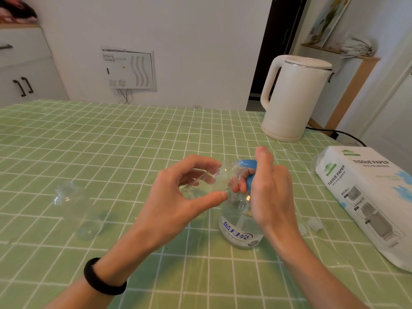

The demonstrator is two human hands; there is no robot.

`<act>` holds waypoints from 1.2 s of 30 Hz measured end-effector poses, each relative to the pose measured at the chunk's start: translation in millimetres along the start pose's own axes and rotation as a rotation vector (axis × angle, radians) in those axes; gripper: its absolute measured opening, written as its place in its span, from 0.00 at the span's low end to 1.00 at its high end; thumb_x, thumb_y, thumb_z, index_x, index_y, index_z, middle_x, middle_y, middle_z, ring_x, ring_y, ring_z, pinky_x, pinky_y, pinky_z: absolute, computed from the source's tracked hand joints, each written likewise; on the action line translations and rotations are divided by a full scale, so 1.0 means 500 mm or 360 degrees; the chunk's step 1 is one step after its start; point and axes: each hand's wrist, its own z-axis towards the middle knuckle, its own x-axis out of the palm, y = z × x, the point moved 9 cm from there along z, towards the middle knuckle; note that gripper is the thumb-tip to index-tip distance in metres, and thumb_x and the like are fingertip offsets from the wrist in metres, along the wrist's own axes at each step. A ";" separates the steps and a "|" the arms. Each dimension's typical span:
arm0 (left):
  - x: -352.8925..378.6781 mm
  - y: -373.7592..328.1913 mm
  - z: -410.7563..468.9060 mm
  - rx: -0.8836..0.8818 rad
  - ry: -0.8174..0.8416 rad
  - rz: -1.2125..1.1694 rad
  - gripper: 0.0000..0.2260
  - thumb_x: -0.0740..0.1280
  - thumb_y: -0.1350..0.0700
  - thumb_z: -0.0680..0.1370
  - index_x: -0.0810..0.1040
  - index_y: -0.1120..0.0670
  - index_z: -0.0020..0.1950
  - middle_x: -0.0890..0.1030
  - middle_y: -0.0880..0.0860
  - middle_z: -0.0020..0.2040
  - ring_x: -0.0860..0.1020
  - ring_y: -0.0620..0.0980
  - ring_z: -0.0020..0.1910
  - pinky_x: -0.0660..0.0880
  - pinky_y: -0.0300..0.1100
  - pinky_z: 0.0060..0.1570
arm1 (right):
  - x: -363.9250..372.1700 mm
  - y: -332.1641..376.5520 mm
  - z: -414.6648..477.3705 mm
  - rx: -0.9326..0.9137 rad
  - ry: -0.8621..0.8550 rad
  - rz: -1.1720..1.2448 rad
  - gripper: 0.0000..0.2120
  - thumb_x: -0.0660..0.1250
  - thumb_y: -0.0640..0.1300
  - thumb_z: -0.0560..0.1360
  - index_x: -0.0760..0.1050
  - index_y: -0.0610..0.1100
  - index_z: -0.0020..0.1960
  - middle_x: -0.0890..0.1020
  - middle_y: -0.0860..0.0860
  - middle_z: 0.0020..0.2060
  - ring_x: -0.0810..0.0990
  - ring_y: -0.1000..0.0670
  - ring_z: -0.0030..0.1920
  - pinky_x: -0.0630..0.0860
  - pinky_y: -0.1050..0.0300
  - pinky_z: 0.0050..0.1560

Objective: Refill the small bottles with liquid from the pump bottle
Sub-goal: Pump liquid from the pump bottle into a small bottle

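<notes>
A clear pump bottle (239,228) with a blue pump head (248,166) and blue lettering stands on the green checked tablecloth in the middle. My left hand (178,197) holds a small clear bottle (211,181) tilted on its side, its mouth at the pump's spout. My right hand (267,188) is wrapped round the pump head, thumb raised above it and fingers curled under the blue neck. A second small clear bottle (75,210) lies on the cloth to the left, away from both hands.
A white electric kettle (292,99) stands at the back right with its black cord (338,132) trailing right. A pack of tissue paper (365,197) lies at the right edge. Small clear caps (312,225) sit beside the pack.
</notes>
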 end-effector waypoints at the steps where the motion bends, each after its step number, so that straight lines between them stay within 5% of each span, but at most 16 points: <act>1: 0.000 0.000 0.000 0.0000 -0.0003 -0.0001 0.19 0.80 0.52 0.69 0.83 0.46 0.59 0.86 0.42 0.54 0.86 0.47 0.53 0.81 0.51 0.58 | 0.000 0.000 0.000 -0.0002 0.0000 0.0004 0.36 0.47 0.67 0.76 0.73 0.40 0.27 0.83 0.45 0.27 0.83 0.41 0.34 0.79 0.43 0.42; 8: -0.003 -0.003 0.001 0.0026 -0.0013 -0.0003 0.20 0.80 0.51 0.69 0.83 0.46 0.59 0.86 0.42 0.55 0.86 0.48 0.54 0.81 0.53 0.59 | 0.001 -0.005 -0.006 -0.0066 0.0056 0.0066 0.33 0.49 0.66 0.77 0.74 0.44 0.28 0.86 0.49 0.31 0.85 0.44 0.37 0.81 0.41 0.47; 13: -0.004 -0.006 0.002 0.0047 -0.0013 -0.0020 0.20 0.78 0.45 0.68 0.83 0.44 0.59 0.86 0.42 0.55 0.86 0.48 0.54 0.81 0.51 0.59 | -0.004 -0.022 -0.003 -0.0032 0.0070 0.0144 0.31 0.52 0.64 0.81 0.73 0.51 0.25 0.86 0.54 0.30 0.80 0.57 0.32 0.73 0.70 0.37; 16: -0.001 -0.004 0.001 0.0053 -0.0007 -0.0022 0.20 0.78 0.45 0.69 0.83 0.44 0.59 0.86 0.42 0.55 0.85 0.49 0.54 0.81 0.51 0.58 | -0.002 -0.029 -0.001 0.0013 0.0083 0.0150 0.31 0.52 0.63 0.81 0.71 0.50 0.25 0.84 0.56 0.27 0.76 0.58 0.29 0.70 0.72 0.33; 20: 0.002 -0.002 0.001 0.0052 0.0002 -0.0008 0.20 0.78 0.45 0.69 0.82 0.43 0.60 0.86 0.41 0.55 0.85 0.48 0.55 0.81 0.50 0.58 | 0.001 -0.019 -0.003 -0.0004 0.0117 0.0147 0.28 0.52 0.61 0.79 0.69 0.46 0.27 0.82 0.52 0.27 0.72 0.49 0.28 0.70 0.60 0.30; 23: 0.004 0.006 0.000 0.0023 0.0002 0.0017 0.20 0.81 0.50 0.68 0.83 0.44 0.59 0.86 0.41 0.54 0.86 0.46 0.55 0.81 0.51 0.60 | 0.005 -0.009 -0.006 -0.0007 0.0156 0.0140 0.30 0.53 0.61 0.73 0.66 0.32 0.34 0.78 0.28 0.37 0.72 0.31 0.34 0.72 0.38 0.35; 25: 0.005 0.009 -0.001 0.0014 0.0000 0.0011 0.19 0.81 0.53 0.68 0.83 0.45 0.58 0.87 0.41 0.54 0.86 0.47 0.54 0.80 0.52 0.60 | 0.007 -0.007 -0.006 -0.0008 0.0165 0.0130 0.32 0.54 0.61 0.72 0.65 0.29 0.36 0.76 0.24 0.39 0.72 0.30 0.34 0.72 0.34 0.37; 30: 0.005 0.005 0.000 0.0028 -0.0009 -0.0070 0.20 0.79 0.47 0.68 0.83 0.44 0.59 0.87 0.44 0.55 0.86 0.49 0.54 0.81 0.52 0.59 | 0.003 -0.021 -0.004 0.0004 0.0123 0.0119 0.34 0.49 0.67 0.78 0.70 0.41 0.30 0.85 0.46 0.31 0.70 0.51 0.27 0.68 0.62 0.29; 36: 0.002 0.002 0.000 0.0051 -0.0007 -0.0067 0.20 0.79 0.46 0.68 0.83 0.43 0.59 0.86 0.43 0.56 0.86 0.49 0.54 0.81 0.48 0.58 | 0.002 -0.019 -0.003 0.0017 0.0097 0.0117 0.30 0.50 0.62 0.80 0.69 0.47 0.26 0.79 0.54 0.24 0.66 0.54 0.24 0.66 0.63 0.26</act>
